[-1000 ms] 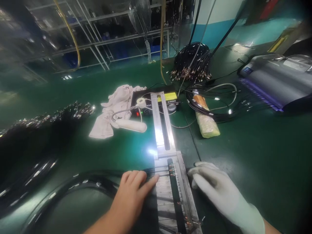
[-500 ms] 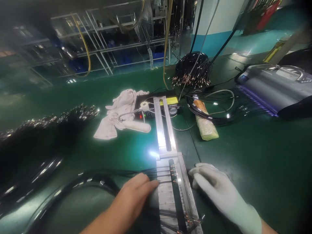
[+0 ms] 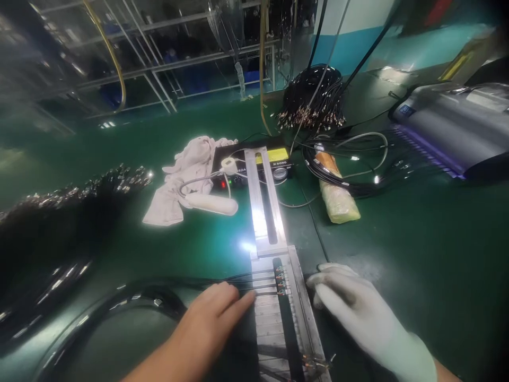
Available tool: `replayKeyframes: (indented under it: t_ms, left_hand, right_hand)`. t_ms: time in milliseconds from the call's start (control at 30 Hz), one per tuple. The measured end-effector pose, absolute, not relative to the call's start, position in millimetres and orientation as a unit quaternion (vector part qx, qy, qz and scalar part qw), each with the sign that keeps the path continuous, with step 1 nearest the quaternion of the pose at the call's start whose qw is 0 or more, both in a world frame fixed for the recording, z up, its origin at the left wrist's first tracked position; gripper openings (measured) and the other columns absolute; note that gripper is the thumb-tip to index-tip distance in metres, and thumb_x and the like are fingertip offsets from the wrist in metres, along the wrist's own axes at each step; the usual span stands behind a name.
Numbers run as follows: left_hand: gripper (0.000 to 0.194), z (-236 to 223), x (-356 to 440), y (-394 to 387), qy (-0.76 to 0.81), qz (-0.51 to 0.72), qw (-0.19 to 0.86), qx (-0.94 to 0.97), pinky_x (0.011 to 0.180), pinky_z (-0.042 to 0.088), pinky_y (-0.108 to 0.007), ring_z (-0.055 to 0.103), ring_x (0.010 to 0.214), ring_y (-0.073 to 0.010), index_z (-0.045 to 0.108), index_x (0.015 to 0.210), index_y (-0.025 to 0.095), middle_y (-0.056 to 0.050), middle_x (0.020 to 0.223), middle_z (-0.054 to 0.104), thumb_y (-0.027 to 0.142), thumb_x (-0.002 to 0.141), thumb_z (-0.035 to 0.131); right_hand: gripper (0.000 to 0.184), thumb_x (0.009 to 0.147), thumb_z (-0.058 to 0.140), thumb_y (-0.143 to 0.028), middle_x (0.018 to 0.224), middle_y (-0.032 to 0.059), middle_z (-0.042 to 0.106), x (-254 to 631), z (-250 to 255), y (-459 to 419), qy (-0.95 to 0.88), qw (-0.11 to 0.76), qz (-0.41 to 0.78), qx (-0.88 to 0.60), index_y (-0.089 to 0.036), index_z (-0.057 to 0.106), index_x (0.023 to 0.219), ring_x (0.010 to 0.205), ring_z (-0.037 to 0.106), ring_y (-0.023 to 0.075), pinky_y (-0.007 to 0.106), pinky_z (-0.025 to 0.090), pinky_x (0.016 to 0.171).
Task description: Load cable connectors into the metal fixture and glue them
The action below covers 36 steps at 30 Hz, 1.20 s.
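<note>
Four thin black cables with stripped coppery ends [image 3: 266, 286] are lying side by side across a ribbed silver metal jig with a dark lengthwise slot [image 3: 270, 323], just below centre. Jig's near end is running out of frame at 6; the dark cables down there [image 3: 274, 351] are blurring together, count unclear. Glare is washing out part of the slotted silver metal bar [image 3: 258, 212] at the jig's 12.

Cable axis is running 9 to 3, stripped ends pointing to 3 over the slot. Jig's axis is running 11 to 5.

Bare left hand [image 3: 217, 313] is sitting at the cables' 8, fingers curled, foremost fingertip at the jig's edge by the nearest cable. Undersides are hiding; can't tell if it's pinching. White-gloved right hand [image 3: 353, 305] is resting at 4, fingertips bunched just beside the jig; can't tell if holding anything.

Further out: black rectangular control box [image 3: 280, 171] is sitting at 12, crumpled white cloth [image 3: 199, 156] at 11, grey purple-edged machine [image 3: 449, 119] at 2.
</note>
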<state>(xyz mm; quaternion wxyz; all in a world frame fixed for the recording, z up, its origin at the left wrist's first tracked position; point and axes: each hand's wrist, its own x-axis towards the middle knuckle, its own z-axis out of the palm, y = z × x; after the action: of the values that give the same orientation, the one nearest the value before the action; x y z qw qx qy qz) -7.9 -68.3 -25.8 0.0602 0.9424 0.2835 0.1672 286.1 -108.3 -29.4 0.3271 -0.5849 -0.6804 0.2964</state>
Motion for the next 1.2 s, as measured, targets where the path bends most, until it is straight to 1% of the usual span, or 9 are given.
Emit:
replayKeyframes:
  t_ms: [200, 300, 400, 500, 567, 733, 900, 1067, 1200]
  left_hand:
    - [0.034, -25, -5, -63, 0.256, 0.162, 0.116, 0.946, 0.067, 0.048, -0.024, 0.056, 0.074, -0.0144, 0.059, 0.120, 0.013, -0.006, 0.087, 0.062, 0.013, 0.105, 0.029]
    - [0.036, -36, -7, -74, 0.281, 0.173, 0.024, 0.944, 0.076, 0.046, -0.029, 0.055, 0.085, -0.0172, 0.060, 0.123, 0.016, -0.007, 0.097, 0.063, 0.011, 0.104, 0.030]
    - [0.048, -45, -12, -89, 0.343, 0.141, -0.049, 0.927, 0.078, 0.041, -0.032, 0.052, 0.085, -0.0190, 0.054, 0.136, 0.022, -0.006, 0.095, 0.059, 0.004, 0.098, 0.030]
    - [0.055, -44, -11, -96, 0.361, 0.100, -0.009, 0.927, 0.073, 0.037, -0.032, 0.049, 0.077, -0.0183, 0.048, 0.142, 0.023, -0.003, 0.087, 0.057, 0.000, 0.094, 0.033]
    - [0.050, -38, -8, -96, 0.350, 0.103, 0.021, 0.931, 0.077, 0.037, -0.033, 0.050, 0.079, -0.0191, 0.049, 0.138, 0.021, -0.003, 0.089, 0.059, 0.001, 0.095, 0.033]
    - [0.020, -27, 5, -99, 0.304, 0.150, 0.201, 0.919, 0.077, 0.038, -0.033, 0.053, 0.084, -0.0198, 0.054, 0.113, 0.020, -0.004, 0.093, 0.062, 0.023, 0.104, 0.038]
    - [0.018, -19, 10, -105, 0.320, 0.098, 0.342, 0.878, 0.074, 0.041, -0.029, 0.052, 0.085, -0.0187, 0.053, 0.094, 0.022, -0.003, 0.091, 0.059, 0.018, 0.102, 0.037]
    - [0.021, -28, 9, -109, 0.317, 0.188, 0.324, 0.871, 0.066, 0.042, -0.026, 0.050, 0.077, -0.0173, 0.048, 0.089, 0.021, -0.003, 0.084, 0.057, 0.019, 0.103, 0.032]
    - [0.013, -36, 13, -113, 0.350, 0.211, 0.319, 0.855, 0.065, 0.044, -0.025, 0.053, 0.076, -0.0161, 0.050, 0.095, 0.021, -0.003, 0.085, 0.057, 0.019, 0.102, 0.039]
  right_hand:
    - [0.023, 0.093, 0.053, -0.028, 0.075, -0.0020, 0.073, 286, -32, -108, -0.679, 0.345, 0.296, -0.576, -0.027, 0.072, 0.081, 0.079, 0.070, 0.0200, 0.040, 0.058, 0.086]
    - [0.021, 0.093, 0.054, -0.028, 0.074, -0.0017, 0.073, 286, -32, -108, -0.681, 0.349, 0.290, -0.575, -0.027, 0.072, 0.084, 0.079, 0.070, 0.0206, 0.041, 0.057, 0.086]
    - [0.022, 0.093, 0.053, -0.029, 0.077, -0.0002, 0.075, 285, -32, -108, -0.682, 0.341, 0.291, -0.578, -0.026, 0.072, 0.082, 0.083, 0.071, 0.0221, 0.041, 0.057, 0.086]
    - [0.023, 0.093, 0.053, -0.031, 0.084, 0.0018, 0.076, 285, -31, -108, -0.681, 0.324, 0.298, -0.585, -0.026, 0.074, 0.084, 0.088, 0.071, 0.0239, 0.042, 0.057, 0.086]
    - [0.024, 0.094, 0.052, -0.032, 0.086, 0.0032, 0.076, 285, -30, -108, -0.677, 0.318, 0.302, -0.592, -0.026, 0.074, 0.086, 0.089, 0.070, 0.0248, 0.041, 0.057, 0.084]
    - [0.029, 0.095, 0.048, -0.034, 0.081, 0.0038, 0.073, 283, -26, -110, -0.667, 0.323, 0.314, -0.593, -0.025, 0.068, 0.076, 0.083, 0.068, 0.0237, 0.038, 0.055, 0.077]
    - [0.032, 0.095, 0.048, -0.034, 0.073, 0.0021, 0.069, 281, -22, -111, -0.654, 0.321, 0.335, -0.598, -0.025, 0.063, 0.068, 0.079, 0.065, 0.0230, 0.038, 0.054, 0.077]
    - [0.027, 0.095, 0.049, -0.033, 0.079, 0.0032, 0.072, 283, -27, -111, -0.660, 0.322, 0.325, -0.596, -0.024, 0.068, 0.078, 0.081, 0.067, 0.0232, 0.038, 0.055, 0.076]
    - [0.026, 0.095, 0.049, -0.033, 0.084, 0.0036, 0.074, 284, -30, -111, -0.669, 0.322, 0.309, -0.594, -0.025, 0.071, 0.083, 0.083, 0.069, 0.0235, 0.038, 0.055, 0.076]
